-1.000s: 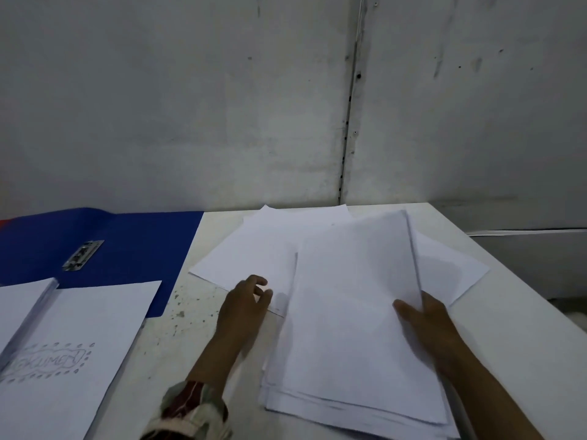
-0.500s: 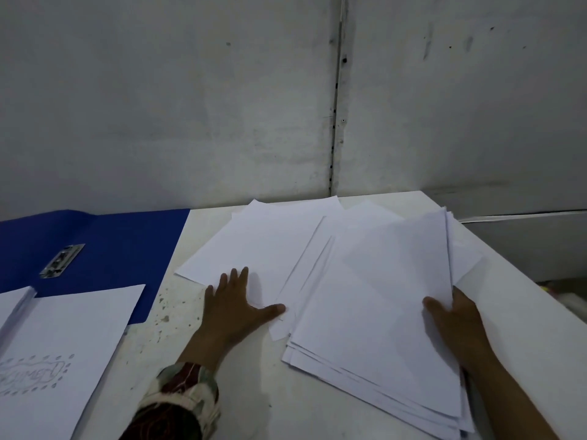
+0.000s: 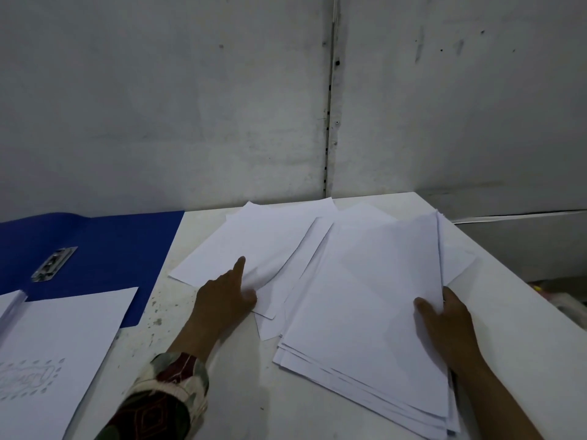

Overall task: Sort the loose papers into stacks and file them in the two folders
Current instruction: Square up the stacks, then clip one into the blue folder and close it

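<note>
Several loose white sheets (image 3: 270,242) lie fanned out on the white table (image 3: 524,328). My left hand (image 3: 224,296) rests on them, index finger stretched forward, thumb tucked under the edge of a sheet that curls up. A thicker, slightly splayed stack of white paper (image 3: 365,319) lies to the right. My right hand (image 3: 444,325) grips its right edge, thumb on top. An open blue folder (image 3: 104,249) with a metal clip (image 3: 54,265) lies at the left.
A white sheet with a drawn label (image 3: 60,350) lies at the near left, partly over the folder, with another paper stack (image 3: 11,304) beside it. A grey wall (image 3: 222,106) stands just behind the table. The table's right edge drops off past my right hand.
My left hand went from flat on the loose sheets to pinching one sheet's edge and lifting it. My right hand stayed on the stack, which has shifted slightly to the right.
</note>
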{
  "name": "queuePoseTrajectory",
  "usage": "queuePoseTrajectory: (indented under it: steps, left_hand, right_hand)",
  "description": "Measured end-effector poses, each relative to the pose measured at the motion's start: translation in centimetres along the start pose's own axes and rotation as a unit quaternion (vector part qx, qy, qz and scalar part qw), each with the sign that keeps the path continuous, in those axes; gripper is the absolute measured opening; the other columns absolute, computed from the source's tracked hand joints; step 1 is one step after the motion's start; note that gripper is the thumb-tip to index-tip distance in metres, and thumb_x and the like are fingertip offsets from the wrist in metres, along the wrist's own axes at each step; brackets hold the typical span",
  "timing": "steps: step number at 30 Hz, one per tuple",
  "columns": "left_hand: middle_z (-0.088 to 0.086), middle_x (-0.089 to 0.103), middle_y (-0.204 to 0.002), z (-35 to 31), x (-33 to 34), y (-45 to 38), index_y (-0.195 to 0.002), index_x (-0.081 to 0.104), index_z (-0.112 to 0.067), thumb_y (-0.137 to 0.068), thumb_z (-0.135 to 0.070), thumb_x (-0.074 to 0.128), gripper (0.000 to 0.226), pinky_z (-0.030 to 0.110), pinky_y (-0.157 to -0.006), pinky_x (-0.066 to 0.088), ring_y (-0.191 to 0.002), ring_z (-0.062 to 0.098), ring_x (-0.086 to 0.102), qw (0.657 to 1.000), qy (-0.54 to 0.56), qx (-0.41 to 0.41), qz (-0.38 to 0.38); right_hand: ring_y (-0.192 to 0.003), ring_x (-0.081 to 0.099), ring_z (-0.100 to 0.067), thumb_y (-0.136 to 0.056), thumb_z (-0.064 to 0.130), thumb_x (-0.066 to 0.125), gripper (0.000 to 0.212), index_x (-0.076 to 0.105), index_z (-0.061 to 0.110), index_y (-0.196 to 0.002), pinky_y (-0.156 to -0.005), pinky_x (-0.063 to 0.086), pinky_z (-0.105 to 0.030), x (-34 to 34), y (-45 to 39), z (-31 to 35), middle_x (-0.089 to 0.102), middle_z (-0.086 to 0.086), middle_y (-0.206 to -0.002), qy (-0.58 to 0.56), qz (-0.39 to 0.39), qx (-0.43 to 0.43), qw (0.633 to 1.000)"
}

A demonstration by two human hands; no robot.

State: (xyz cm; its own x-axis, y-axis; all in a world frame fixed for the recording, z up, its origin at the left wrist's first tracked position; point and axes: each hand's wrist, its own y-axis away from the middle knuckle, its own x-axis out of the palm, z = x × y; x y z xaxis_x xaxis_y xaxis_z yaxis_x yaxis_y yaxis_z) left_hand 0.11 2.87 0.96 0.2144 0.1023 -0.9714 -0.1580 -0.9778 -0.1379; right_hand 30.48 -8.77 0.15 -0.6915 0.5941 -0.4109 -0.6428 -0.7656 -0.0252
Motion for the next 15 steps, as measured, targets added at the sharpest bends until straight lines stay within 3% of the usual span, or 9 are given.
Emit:
queuePoseTrajectory:
  steps: [4,6,9,12,15]
  left_hand:
    - [0.004,0.060,-0.122,1.1,-0.2,-0.3,-0.146,0.017,-0.020,-0.093,-0.029,0.048,0.063,0.027,-0.092,0.047,-0.101,0.018,0.063,1.000,0.009,0.002,0.013]
    - [0.006,0.061,-0.125,1.8,-0.5,-0.1,-0.144,0.029,-0.019,-0.097,-0.024,0.041,0.049,0.028,-0.097,0.044,-0.107,0.020,0.062,1.000,0.021,0.009,0.005]
    - [0.012,0.065,-0.117,1.8,-0.9,1.0,-0.126,0.055,-0.006,-0.099,-0.022,0.038,0.036,0.029,-0.094,0.044,-0.105,0.026,0.062,0.998,0.067,-0.007,-0.018]
    - [0.014,0.067,-0.110,0.4,-0.8,2.1,-0.116,0.060,-0.002,-0.097,-0.024,0.041,0.035,0.029,-0.092,0.045,-0.099,0.028,0.064,0.991,0.125,-0.022,-0.041]
    - [0.013,0.067,-0.113,-1.4,-0.5,2.8,-0.118,0.060,-0.003,-0.096,-0.026,0.043,0.036,0.022,-0.092,0.042,-0.102,0.025,0.063,0.981,0.188,-0.012,-0.049]
  right_hand:
    - [-0.099,0.055,-0.028,-0.090,0.006,0.054,0.032,0.052,-0.003,-0.121,-0.083,0.037,-0.028,0.0,0.0,-0.1,0.059,-0.021,-0.117,-0.001,0.003,-0.002,1.000]
    - [-0.095,0.053,-0.024,-0.090,0.006,0.054,0.033,0.052,-0.002,-0.122,-0.083,0.038,-0.028,0.0,-0.1,-0.1,0.060,-0.020,-0.117,-0.003,0.004,-0.002,1.000]
    - [-0.100,0.055,-0.029,-0.090,0.006,0.054,0.034,0.051,-0.001,-0.123,-0.084,0.038,-0.029,0.0,-0.3,-0.2,0.059,-0.019,-0.118,0.000,0.006,0.001,1.000]
    - [-0.105,0.055,-0.031,-0.091,0.007,0.053,0.036,0.050,-0.001,-0.125,-0.085,0.038,-0.028,0.1,-0.5,-0.2,0.059,-0.019,-0.121,0.005,0.011,0.010,1.000]
    - [-0.113,0.053,-0.034,-0.091,0.007,0.053,0.039,0.047,-0.001,-0.128,-0.089,0.039,-0.030,0.2,-0.9,0.0,0.057,-0.018,-0.125,0.004,0.024,0.030,0.999]
